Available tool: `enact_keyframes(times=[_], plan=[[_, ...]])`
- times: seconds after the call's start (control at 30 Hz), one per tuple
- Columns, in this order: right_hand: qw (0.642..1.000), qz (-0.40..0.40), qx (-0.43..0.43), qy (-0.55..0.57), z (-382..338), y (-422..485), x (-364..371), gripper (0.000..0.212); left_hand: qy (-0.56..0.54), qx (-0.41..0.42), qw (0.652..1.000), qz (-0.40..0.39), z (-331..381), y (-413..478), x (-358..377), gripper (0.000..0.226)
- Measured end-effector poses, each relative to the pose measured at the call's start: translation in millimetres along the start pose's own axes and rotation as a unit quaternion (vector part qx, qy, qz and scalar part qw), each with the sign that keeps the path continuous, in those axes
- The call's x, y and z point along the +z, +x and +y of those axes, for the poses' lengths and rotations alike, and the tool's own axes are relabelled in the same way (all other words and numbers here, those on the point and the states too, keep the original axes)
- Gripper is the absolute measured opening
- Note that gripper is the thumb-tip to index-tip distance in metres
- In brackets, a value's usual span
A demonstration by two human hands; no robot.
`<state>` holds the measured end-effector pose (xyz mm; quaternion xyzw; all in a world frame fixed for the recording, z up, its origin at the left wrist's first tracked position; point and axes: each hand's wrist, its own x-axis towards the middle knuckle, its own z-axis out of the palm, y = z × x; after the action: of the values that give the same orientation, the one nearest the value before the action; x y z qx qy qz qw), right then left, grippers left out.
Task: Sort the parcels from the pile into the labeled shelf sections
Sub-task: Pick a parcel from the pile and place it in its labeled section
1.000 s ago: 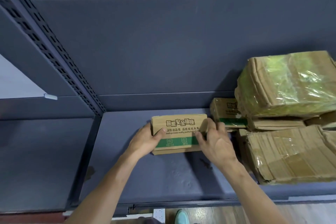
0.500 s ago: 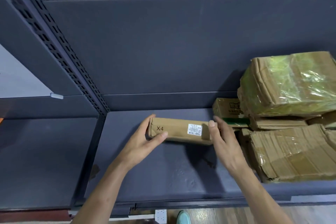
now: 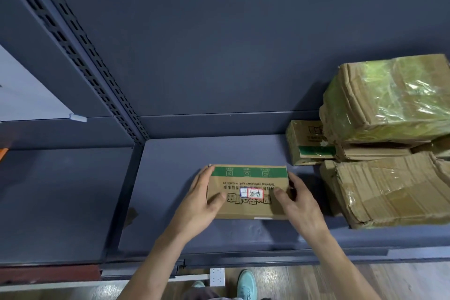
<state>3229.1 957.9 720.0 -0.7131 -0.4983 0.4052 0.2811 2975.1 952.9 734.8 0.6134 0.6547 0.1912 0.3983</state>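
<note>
A small brown cardboard parcel (image 3: 248, 182) with a green stripe and a red-and-blue sticker is over the dark blue shelf board (image 3: 175, 158); I cannot tell whether it touches the board. Its printed face is up and reads upside down to me. My left hand (image 3: 202, 200) grips its left end, thumb on top. My right hand (image 3: 297, 202) grips its right end, thumb on the top face. A pile of parcels (image 3: 389, 148) stands on the same shelf to the right.
The pile holds a large plastic-wrapped box (image 3: 389, 102) on top, a flat wrapped bundle (image 3: 389, 190) in front and a small green-striped box (image 3: 309, 143) behind. A perforated upright (image 3: 80, 51) divides this bay from the left bay (image 3: 53, 202). Below lies the wooden floor (image 3: 316, 282).
Both hands have rolled the parcel over, from its narrow X4 side to its broad printed face with the sticker, and brought it closer to me.
</note>
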Motion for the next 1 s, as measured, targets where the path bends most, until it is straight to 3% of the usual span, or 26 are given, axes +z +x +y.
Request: enact_keyframes(times=[0.23,0.4,0.47,0.6,0.7,0.83,1.0], plan=[[1.0,-0.013,-0.002,-0.027,11.4,-1.9,5.4,0.033,-0.018,-0.034,0.998,0.055,-12.6,-5.3,11.9,0.085],[0.998,-0.033,-0.021,-0.043,13.4,-6.6,2.9,0.028,-0.043,-0.031,0.997,0.054,-11.7,-5.7,14.3,0.058],[0.999,-0.037,-0.025,-0.017,10.2,-7.2,1.9,0.024,-0.044,-0.023,0.997,0.066,-7.6,-4.8,13.3,0.058],[0.999,-0.017,-0.032,0.014,1.0,-1.8,-8.5,0.049,-0.021,-0.061,0.996,0.062,-1.4,-5.9,7.7,0.081],[1.0,-0.012,-0.018,0.016,-5.2,8.8,-13.9,0.058,0.036,-0.086,0.995,0.045,-0.8,-7.7,5.7,0.064],[1.0,-0.002,-0.014,0.028,-12.7,21.0,-9.8,0.063,0.111,-0.055,0.992,0.035,4.4,-9.6,14.4,0.057],[0.992,-0.104,-0.06,-0.034,-31.3,27.4,16.3,0.092,0.125,-0.052,0.991,-0.004,21.0,-9.7,36.4,0.038]])
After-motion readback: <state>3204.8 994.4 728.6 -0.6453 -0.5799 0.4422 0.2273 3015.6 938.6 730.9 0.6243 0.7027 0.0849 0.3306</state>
